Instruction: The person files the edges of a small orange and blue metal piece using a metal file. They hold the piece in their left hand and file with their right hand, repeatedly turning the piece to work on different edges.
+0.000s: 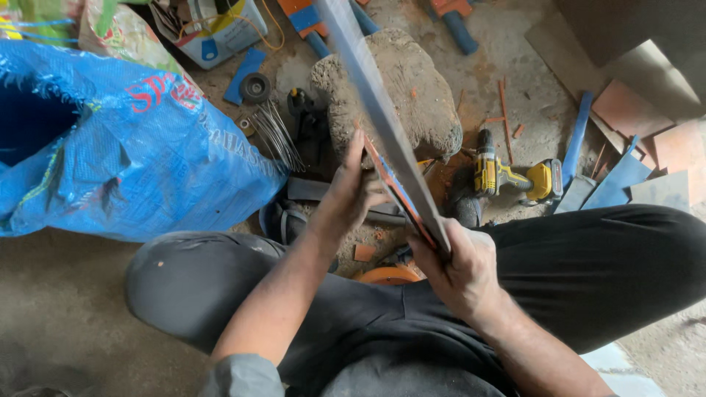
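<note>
Gripping the near end of a long grey metal strip [382, 117], the right hand [460, 272] is closed around it above the person's lap. The left hand [349, 195] lies open and flat against the strip's side, fingers straight, pressing a thin orange-edged piece [393, 192] to it. Behind the strip a rough stone block [419, 95] sits on the floor, a yellow cordless drill [515, 179] lies to the right, and a blue woven sack [125, 147] to the left.
</note>
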